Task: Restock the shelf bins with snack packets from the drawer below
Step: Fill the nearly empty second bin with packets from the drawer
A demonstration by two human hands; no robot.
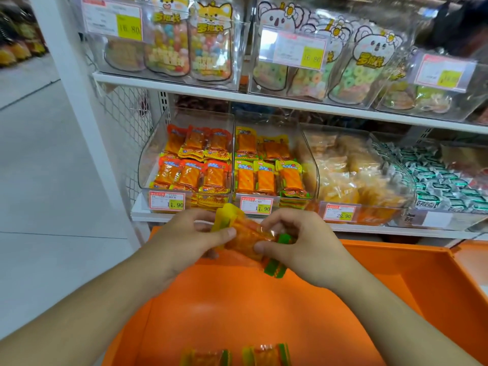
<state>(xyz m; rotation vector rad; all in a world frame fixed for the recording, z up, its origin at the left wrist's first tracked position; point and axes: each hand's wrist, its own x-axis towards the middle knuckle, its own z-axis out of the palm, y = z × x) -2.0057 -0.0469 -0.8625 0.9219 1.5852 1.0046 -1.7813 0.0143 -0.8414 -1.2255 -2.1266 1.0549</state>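
Observation:
Both my hands hold a small stack of orange snack packets with yellow and green ends, above the open orange drawer. My left hand grips the yellow end, thumb on top. My right hand pinches the green end. Two more packets lie at the drawer's near edge. Just beyond my hands stand two clear shelf bins: the left bin with orange-red packets and the middle bin with yellow-green topped packets.
To the right are a clear bin of pale yellow snacks and a bin of green-white packets. An upper shelf carries bins of candy bags. A white post and grey floor lie to the left.

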